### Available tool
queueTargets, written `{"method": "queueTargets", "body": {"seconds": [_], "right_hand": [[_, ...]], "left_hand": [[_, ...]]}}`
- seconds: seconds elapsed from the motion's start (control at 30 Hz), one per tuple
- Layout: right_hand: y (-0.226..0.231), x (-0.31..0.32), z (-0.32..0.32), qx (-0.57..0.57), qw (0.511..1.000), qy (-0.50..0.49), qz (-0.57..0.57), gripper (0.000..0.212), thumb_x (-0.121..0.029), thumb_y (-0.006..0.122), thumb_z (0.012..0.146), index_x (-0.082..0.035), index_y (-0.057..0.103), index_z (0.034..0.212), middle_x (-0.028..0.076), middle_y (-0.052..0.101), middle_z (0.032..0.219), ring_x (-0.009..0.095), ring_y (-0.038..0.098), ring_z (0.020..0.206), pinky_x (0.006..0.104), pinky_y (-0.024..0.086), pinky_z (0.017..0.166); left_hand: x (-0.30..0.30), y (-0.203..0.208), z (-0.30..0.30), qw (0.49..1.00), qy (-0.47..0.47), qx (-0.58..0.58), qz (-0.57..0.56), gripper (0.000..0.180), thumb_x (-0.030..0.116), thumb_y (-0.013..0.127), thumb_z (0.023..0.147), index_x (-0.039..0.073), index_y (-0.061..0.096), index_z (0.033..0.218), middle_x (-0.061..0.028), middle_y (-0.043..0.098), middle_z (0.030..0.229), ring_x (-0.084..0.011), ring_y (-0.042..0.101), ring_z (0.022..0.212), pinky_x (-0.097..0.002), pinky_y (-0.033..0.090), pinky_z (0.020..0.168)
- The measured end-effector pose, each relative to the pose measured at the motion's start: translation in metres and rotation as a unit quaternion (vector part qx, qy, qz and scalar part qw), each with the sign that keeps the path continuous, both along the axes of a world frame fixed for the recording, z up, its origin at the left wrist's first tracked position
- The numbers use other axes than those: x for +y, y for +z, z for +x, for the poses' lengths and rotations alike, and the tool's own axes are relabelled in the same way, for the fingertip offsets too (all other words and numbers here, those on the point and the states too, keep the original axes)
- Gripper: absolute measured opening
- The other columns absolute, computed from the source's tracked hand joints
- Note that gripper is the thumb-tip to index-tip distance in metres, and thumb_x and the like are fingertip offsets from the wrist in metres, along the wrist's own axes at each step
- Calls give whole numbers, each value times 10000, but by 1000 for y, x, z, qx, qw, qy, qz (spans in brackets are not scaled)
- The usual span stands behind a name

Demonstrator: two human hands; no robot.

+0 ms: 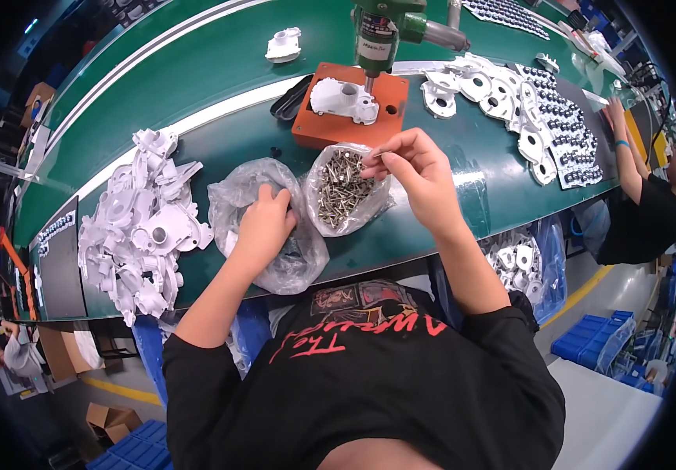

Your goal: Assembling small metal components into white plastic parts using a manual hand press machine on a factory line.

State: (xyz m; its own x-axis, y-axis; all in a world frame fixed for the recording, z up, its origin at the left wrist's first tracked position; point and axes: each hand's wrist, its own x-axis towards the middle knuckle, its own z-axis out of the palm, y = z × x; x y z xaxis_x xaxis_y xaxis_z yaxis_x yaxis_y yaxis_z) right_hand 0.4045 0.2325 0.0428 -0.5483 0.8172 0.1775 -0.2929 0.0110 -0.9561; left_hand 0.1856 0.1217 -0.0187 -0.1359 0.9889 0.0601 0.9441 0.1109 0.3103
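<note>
My right hand (424, 182) is raised at the right rim of a clear bag (381, 202) of metal screws (343, 188). Its thumb and forefinger pinch a small screw (378, 154), largely covered by the fingers. To the left, my left hand (266, 225) reaches into a second clear plastic bag (302, 262). Those fingers are curled downward, and what they hold, if anything, is hidden. Beyond the bags, a white moulded housing (336, 98) lies on an orange fixture block (314, 129), beneath the tip of a green press or driver head (377, 47).
White housings (157, 227) are heaped at the left. White plates (494, 98) and rows of black parts (565, 129) lie at the right. A lone housing (283, 45) sits farther back on the green bench (220, 78). A black tray (291, 98) touches the block. A co-worker (643, 188) is at right.
</note>
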Motion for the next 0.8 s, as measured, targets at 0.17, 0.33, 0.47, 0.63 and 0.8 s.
{"method": "queueTargets", "body": {"seconds": [0.17,0.33,0.47,0.63,0.8], "right_hand": [[-4,0,12,-8,999,-23,21,94,-51,526,897,12,529,967,79,621,854,124,584,743,242,463,695],[-3,2,26,-76,994,-67,40,127,-55,557,878,25,605,964,21,582,813,96,523,714,219,424,671],[-6,9,41,-125,986,-77,78,157,-40,566,862,34,650,972,22,550,828,92,504,730,216,401,668],[-10,15,51,-111,986,-88,85,178,-31,559,862,35,653,998,31,545,852,96,504,749,219,398,679],[-14,18,53,-101,986,-91,98,196,-21,547,869,30,642,1032,35,563,857,105,526,759,227,419,698]], "left_hand": [[-2,-9,-1,998,-41,13,47,171,86,590,743,15,533,887,-196,517,927,-397,594,726,-462,506,632],[1,-4,-2,999,-22,9,35,166,60,583,734,15,537,887,-187,544,861,-386,597,732,-459,502,650],[2,-7,-13,995,-17,-67,72,189,39,583,723,3,557,907,-192,596,822,-361,604,714,-420,502,632],[17,35,-21,979,12,-196,46,197,42,598,740,-10,565,927,-125,621,760,-211,621,655,-308,493,611],[59,72,-35,903,17,-425,55,150,52,564,841,-39,584,958,-73,661,831,-111,627,743,-227,490,697]]}}
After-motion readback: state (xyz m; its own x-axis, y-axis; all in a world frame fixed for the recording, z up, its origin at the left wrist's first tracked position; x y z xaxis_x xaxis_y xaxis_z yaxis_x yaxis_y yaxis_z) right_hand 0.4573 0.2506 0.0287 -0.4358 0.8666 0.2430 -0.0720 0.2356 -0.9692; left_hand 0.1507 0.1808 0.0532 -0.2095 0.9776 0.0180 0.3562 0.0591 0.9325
